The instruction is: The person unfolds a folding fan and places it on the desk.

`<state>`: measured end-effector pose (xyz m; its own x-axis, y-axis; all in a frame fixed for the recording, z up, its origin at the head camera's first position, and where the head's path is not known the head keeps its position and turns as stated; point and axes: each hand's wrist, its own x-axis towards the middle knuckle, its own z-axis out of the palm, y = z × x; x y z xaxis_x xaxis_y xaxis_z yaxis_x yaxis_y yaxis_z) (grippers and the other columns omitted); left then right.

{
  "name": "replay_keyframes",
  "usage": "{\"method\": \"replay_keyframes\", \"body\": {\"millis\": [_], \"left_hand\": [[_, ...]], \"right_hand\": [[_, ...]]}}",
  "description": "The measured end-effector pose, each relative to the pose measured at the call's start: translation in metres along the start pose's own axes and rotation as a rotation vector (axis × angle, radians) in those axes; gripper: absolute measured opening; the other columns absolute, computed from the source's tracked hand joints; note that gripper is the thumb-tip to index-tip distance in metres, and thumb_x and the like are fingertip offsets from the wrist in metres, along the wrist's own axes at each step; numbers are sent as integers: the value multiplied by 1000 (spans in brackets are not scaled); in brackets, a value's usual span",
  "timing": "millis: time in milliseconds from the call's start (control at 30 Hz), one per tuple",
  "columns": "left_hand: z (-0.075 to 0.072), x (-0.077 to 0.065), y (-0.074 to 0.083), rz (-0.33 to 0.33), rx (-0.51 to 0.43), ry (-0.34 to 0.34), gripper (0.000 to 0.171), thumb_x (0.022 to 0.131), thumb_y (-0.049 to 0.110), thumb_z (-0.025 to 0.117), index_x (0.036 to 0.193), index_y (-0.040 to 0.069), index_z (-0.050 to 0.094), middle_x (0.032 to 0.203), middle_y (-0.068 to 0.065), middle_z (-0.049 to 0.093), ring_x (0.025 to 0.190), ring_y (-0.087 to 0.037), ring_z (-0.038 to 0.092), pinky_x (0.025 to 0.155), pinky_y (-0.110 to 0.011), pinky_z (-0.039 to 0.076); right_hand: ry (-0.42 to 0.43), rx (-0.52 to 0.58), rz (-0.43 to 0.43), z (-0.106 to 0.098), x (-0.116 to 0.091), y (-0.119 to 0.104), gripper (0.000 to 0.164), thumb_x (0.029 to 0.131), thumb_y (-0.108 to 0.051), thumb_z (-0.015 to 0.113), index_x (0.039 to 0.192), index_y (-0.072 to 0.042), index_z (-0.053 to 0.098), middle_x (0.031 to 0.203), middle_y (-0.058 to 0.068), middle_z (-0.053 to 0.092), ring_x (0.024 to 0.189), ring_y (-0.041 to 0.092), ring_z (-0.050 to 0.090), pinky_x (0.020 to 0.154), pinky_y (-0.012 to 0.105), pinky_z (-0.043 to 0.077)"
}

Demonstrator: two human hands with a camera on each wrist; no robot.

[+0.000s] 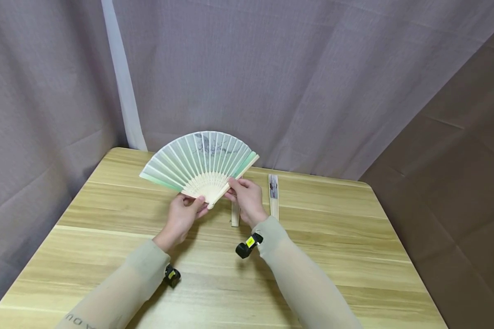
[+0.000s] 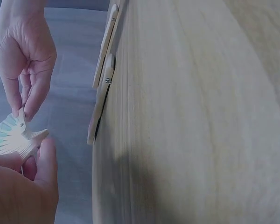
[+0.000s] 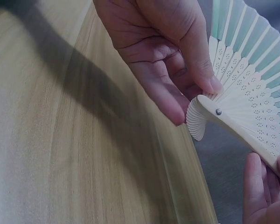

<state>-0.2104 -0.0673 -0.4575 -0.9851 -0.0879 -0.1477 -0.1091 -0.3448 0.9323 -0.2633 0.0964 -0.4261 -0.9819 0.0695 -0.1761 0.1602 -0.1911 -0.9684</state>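
Observation:
A spread folding fan, pale green with pale ribs and a grey printed picture, is held up over the table's far part. At its left edge, near the rivet, my left hand pinches the ribs between thumb and fingers. My right hand grips the right outer rib farther up. The right wrist view shows flower-shaped cut-outs in the ribs of the fan and a metal rivet at its pivot. A folded fan lies partly hidden behind my right hand; another folded fan lies to its right.
The wooden table has a grey curtain along its back and left and a brown cloth on the right. A black wrist camera hangs by my right cuff, another wrist camera by my left.

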Motion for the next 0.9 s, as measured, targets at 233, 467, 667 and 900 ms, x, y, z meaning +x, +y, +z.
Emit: {"method": "replay_keyframes", "body": {"millis": [233, 467, 667, 900], "left_hand": [[0, 0, 1, 4, -67, 27, 40, 94, -5, 57, 130, -9, 41, 117, -25, 50, 99, -28, 64, 88, -27, 56], [-2, 1, 1, 16, -111, 48, 41, 93, -7, 57, 131, -9, 40, 118, -26, 49, 101, -28, 63, 89, -26, 55], [-3, 0, 1, 30, -120, 55, 43, 93, -7, 57, 133, -7, 40, 118, -24, 50, 100, -27, 63, 89, -27, 56], [-7, -1, 1, 65, -91, 81, 31, 97, 1, 54, 126, -4, 43, 109, -23, 54, 93, -26, 63, 86, -30, 58]], "right_hand": [[-6, -7, -2, 1, 0, 2, 25, 91, -15, 70, 106, 4, 65, 93, 15, 64, 76, 19, 66, 78, 31, 61], [-9, 24, 7, 2, 0, 3, 26, 91, -14, 69, 108, 5, 63, 96, 16, 64, 80, 19, 66, 79, 31, 60], [-10, 54, 30, 5, 0, 3, 27, 91, -15, 70, 108, 4, 63, 97, 16, 63, 82, 20, 65, 81, 31, 60], [8, 61, 41, 7, -1, 3, 23, 91, -12, 69, 104, 5, 63, 96, 15, 62, 82, 19, 64, 82, 31, 59]]}}
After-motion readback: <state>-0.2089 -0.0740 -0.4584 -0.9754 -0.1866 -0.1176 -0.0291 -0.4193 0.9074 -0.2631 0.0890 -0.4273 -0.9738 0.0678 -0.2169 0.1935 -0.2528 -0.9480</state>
